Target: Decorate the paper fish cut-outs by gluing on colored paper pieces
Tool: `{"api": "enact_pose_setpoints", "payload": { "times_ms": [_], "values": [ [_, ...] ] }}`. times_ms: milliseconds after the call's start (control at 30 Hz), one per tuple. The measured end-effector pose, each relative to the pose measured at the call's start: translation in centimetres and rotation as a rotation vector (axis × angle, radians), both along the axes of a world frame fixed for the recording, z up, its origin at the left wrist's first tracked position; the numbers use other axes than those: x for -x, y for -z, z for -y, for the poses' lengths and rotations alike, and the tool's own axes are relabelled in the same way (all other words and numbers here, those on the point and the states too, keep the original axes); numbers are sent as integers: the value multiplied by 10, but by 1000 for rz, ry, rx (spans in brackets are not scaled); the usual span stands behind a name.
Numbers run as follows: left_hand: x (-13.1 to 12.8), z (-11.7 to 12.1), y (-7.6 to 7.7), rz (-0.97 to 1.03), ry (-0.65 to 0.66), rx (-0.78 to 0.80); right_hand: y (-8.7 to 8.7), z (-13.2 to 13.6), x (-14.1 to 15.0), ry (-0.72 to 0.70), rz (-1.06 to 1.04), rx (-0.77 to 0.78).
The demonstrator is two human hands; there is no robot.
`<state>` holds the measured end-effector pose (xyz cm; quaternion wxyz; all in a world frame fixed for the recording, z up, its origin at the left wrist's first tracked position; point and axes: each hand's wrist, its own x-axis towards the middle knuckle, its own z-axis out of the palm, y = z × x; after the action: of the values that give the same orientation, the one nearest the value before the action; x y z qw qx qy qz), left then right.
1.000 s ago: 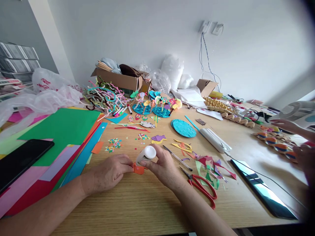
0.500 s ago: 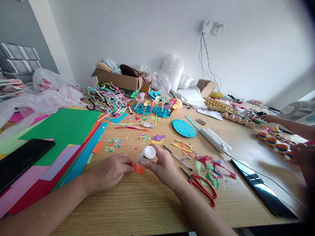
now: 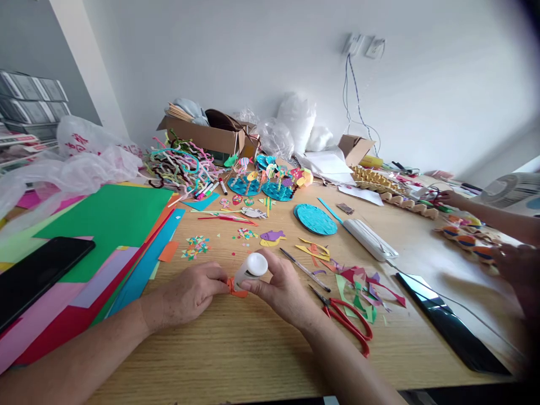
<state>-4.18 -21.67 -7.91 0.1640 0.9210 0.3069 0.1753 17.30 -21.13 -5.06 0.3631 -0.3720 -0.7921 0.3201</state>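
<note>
My right hand (image 3: pixel 276 287) is wrapped round a white glue bottle (image 3: pixel 252 269), tilted with its flat base up toward me and its nozzle hidden below. Under the bottle is a small orange paper cutout (image 3: pixel 240 293), its far part covered. The fingertips of my left hand (image 3: pixel 198 289) pinch the left edge of that cutout against the table. Beyond my hands lie a purple paper fish (image 3: pixel 273 235) and small piles of coloured confetti (image 3: pixel 196 247). A pen (image 3: pixel 305 270) and red-handled scissors (image 3: pixel 343 318) rest to the right of my right hand.
Coloured paper sheets (image 3: pixel 109 225) and a black phone (image 3: pixel 42 275) lie on the left. Paper scraps (image 3: pixel 363 287), a white power strip (image 3: pixel 369 239) and a dark glossy slab (image 3: pixel 451 323) are on the right. Another person's hands (image 3: pixel 521 270) work at the right edge.
The glue bottle in my right hand has shifted slightly over the orange cutout, covering more of it. My left hand stays in place.
</note>
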Motion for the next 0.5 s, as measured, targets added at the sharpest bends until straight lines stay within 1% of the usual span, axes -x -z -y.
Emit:
{"api": "enact_pose_setpoints", "payload": {
  "times_ms": [133, 333, 500],
  "values": [
    [1, -1, 4, 55, 12, -10, 1, 1, 1, -10, -8, 3],
    [1, -1, 4, 60, 8, -14, 1, 1, 0, -30, -5, 10],
    [1, -1, 4, 63, 10, -29, 0, 0, -1, 2, -7, -8]
  ]
}}
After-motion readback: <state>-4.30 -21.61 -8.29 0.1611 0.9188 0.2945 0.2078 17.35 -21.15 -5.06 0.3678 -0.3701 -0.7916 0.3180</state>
